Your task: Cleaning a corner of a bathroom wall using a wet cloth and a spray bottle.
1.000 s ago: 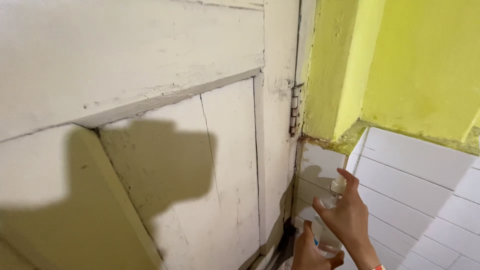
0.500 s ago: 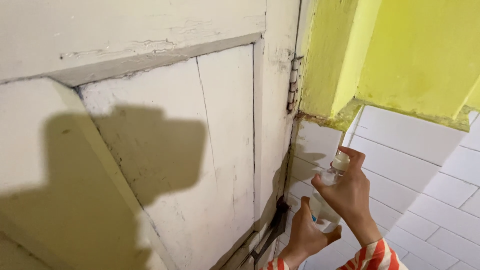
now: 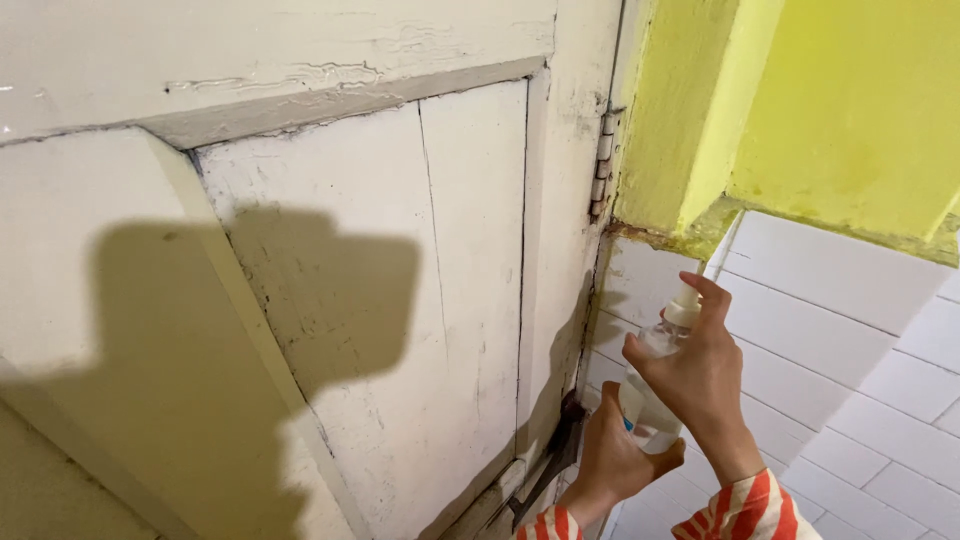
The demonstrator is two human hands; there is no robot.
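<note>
clear plastic spray bottle (image 3: 650, 395) with a white pump top, at about 4 o'clock in view, long axis near upright, top tipped slightly toward 1 o'clock. right hand (image 3: 700, 385) wraps the body, forefinger laid over the pump head. left hand (image 3: 612, 460) cups the base from below, at 7 o'clock of the bottle; both closed on it. nozzle faces the white tiled wall (image 3: 830, 330). worn white wooden door (image 3: 400, 280) at 9 o'clock, rusty hinge (image 3: 601, 165) at 12. nothing between nozzle and tiles.
</note>
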